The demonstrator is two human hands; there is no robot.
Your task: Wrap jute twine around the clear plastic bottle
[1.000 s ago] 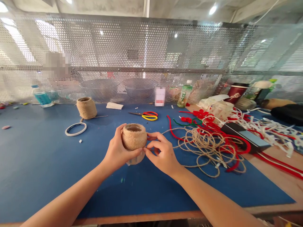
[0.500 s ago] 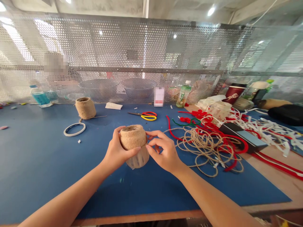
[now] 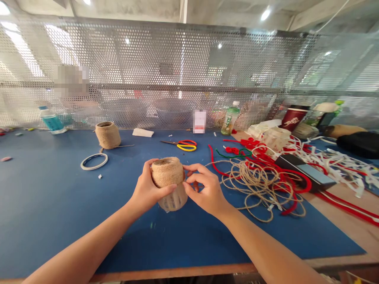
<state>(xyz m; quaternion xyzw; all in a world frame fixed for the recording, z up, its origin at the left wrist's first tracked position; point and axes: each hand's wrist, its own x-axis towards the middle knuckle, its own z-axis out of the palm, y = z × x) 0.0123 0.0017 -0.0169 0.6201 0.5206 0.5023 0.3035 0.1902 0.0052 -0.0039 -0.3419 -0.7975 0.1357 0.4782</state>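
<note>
A clear jar stands in front of me, its neck and upper half wound in jute twine, its lower wall bare. My left hand is wrapped round its left side, the thumb pressed along the lower edge of the winding. At the jar's right side, the thumb and fingers of my right hand close on the twine against the wall; the pinched bit is mostly hidden. A loose tangle of twine lies to the right, one strand running behind my right hand.
Beyond the jar lie scissors with red and yellow handles. A twine-wrapped jar and a tape roll are at left. Bottles stand near the perforated screen. Red cords, white strips and a dark box crowd the right.
Almost nothing differs. The whole view has shifted very slightly; both hands keep their places on the jar.
</note>
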